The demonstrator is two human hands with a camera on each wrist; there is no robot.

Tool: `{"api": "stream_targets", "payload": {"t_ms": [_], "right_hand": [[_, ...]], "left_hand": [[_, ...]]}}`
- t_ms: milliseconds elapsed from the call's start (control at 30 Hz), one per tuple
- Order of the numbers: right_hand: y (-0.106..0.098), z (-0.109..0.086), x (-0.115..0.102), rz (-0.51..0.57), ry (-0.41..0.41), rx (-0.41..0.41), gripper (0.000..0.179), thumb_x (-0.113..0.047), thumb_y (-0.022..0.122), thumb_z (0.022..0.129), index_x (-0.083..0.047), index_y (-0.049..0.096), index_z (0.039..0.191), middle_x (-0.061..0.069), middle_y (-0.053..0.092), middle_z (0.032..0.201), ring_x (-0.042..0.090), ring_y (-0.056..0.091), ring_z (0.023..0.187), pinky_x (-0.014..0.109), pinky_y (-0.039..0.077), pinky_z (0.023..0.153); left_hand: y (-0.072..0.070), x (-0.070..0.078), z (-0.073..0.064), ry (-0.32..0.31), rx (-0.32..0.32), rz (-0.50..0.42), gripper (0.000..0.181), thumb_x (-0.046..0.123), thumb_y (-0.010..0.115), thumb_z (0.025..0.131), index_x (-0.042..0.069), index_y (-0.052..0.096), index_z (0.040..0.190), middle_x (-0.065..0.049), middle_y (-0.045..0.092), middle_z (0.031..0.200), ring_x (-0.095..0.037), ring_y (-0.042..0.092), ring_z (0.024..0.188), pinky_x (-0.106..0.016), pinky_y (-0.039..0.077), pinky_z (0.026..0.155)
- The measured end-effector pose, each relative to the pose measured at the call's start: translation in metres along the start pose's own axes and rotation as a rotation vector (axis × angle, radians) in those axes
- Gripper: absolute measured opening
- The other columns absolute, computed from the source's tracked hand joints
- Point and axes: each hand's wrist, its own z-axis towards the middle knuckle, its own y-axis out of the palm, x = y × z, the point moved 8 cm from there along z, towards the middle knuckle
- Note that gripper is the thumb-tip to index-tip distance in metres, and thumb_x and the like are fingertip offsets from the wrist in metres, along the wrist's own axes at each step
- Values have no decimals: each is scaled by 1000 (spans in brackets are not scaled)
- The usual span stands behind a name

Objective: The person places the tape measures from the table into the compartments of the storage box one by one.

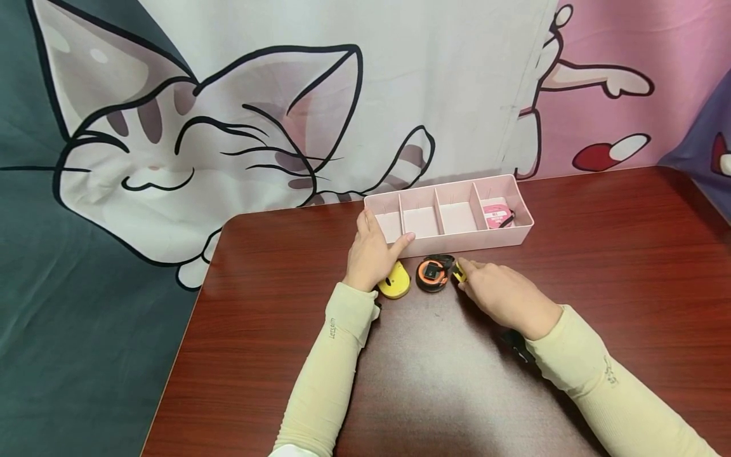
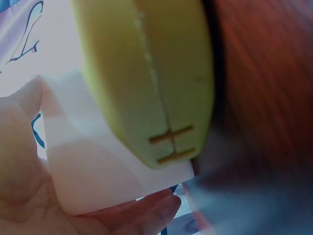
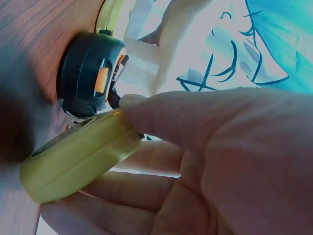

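A long pale pink divided box [image 1: 471,241] stands at the back of the table. My left hand [image 1: 370,254] grips its left end, the thumb along the front wall. Close below that hand lies a yellow tape measure [image 1: 396,283], large in the left wrist view. Beside it, on the right, is a black and orange tape measure [image 1: 432,275]. With thumb and fingers my right hand [image 1: 511,297] pinches another yellow tape measure [image 3: 88,159], tilted, with its lower edge near the tabletop. A pink tape measure [image 1: 495,216] sits in the box's rightmost compartment.
The dark red wooden table [image 1: 263,355] has its left edge in view. Behind it hangs a cloth curtain [image 1: 457,82] printed with a cartoon cat, and the box stands close against it. Thin dividers [image 1: 438,212] part the box into several compartments.
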Motion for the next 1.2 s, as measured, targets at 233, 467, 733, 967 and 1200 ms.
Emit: {"api": "stream_targets", "payload": {"t_ms": [233,467,733,967,1200], "right_hand": [[-3,1,1,14,25,0,20,-4,64,93,4,58,110,16,63,73,36,66,63,53,51,58],[-4,1,4,5,51,-5,17,1,54,95,2,54,112,14,58,66,36,63,58,51,48,51],[-6,-1,5,18,31,-10,48,6,56,88,0,53,135,15,60,70,34,64,62,51,50,54],[-9,-1,11,84,52,-40,43,2,64,89,-7,53,130,7,55,66,29,64,63,48,49,54],[-16,-1,15,81,46,-10,26,6,62,88,-4,56,111,6,52,66,32,62,60,49,49,52]], "left_hand": [[0,1,-1,-3,-11,-4,113,69,54,92,-7,4,158,-24,16,162,-43,51,127,-53,49,94],[-1,1,-1,1,0,-2,113,69,55,92,-8,4,158,-24,17,161,-43,52,126,-52,50,92],[-1,2,-1,9,7,0,113,69,55,92,-8,5,158,-25,18,161,-43,53,125,-53,51,91],[-1,1,0,8,3,-3,113,69,54,92,-8,4,158,-24,17,161,-43,52,126,-53,50,91],[-1,1,0,9,10,-4,113,69,55,91,-8,5,158,-24,18,161,-43,54,124,-53,50,92]]}}
